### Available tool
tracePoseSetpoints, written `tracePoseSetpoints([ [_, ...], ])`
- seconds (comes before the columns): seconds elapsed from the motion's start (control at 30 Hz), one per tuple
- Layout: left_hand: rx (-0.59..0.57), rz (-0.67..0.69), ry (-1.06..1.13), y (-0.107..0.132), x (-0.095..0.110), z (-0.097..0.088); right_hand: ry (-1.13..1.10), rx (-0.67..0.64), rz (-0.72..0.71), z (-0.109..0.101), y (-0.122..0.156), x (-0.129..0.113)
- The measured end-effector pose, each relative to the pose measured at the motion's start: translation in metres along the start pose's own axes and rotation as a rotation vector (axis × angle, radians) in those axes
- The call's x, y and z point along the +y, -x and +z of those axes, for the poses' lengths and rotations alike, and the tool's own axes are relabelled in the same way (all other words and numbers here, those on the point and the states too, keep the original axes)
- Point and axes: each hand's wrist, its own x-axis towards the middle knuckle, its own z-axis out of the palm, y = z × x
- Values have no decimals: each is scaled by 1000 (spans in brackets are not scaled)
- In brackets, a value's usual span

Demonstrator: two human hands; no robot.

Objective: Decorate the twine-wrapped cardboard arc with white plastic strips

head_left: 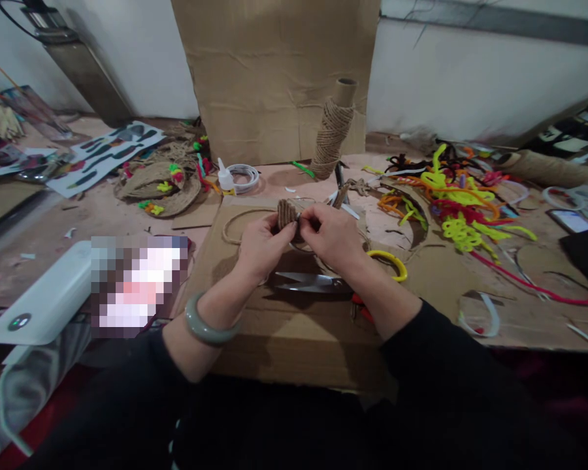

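My left hand (263,247) is closed on a small piece of brown twine laid in tight side-by-side rows (287,211), holding it upright over a cardboard sheet. Pinched together at the right edge of that piece are the fingers of my right hand (330,235); what lies between them is too small to make out. A loose length of twine (231,228) loops out to the left of my hands. Just below them lie scissors (308,282), blades pointing left. Part of the scissors is hidden under my right wrist, with a yellow handle loop (394,261) showing beyond it.
Behind my hands stands a twine spool (334,134) before an upright cardboard panel (279,72). A white glue bottle (225,177) is at its left. Bright pipe cleaners (463,202) are heaped to the right. A white power bank (44,294) and blurred phone (142,284) lie left.
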Motion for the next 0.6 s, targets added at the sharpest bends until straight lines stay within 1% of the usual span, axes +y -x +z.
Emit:
tracePoseSetpoints([
  [0.13,-5,-25,65,-1,-2,0,-98,-9,51,1,-2,1],
  [0.3,28,-43,127,-3,-1,0,-143,-23,20,1,-2,2],
  [0.37,41,-49,133,-3,0,0,-135,-16,-18,1,-1,3],
  [0.47,26,-44,133,-3,-2,0,-77,8,-58,1,1,3],
  [0.6,5,-12,63,-2,-4,0,-10,20,-89,2,2,2],
])
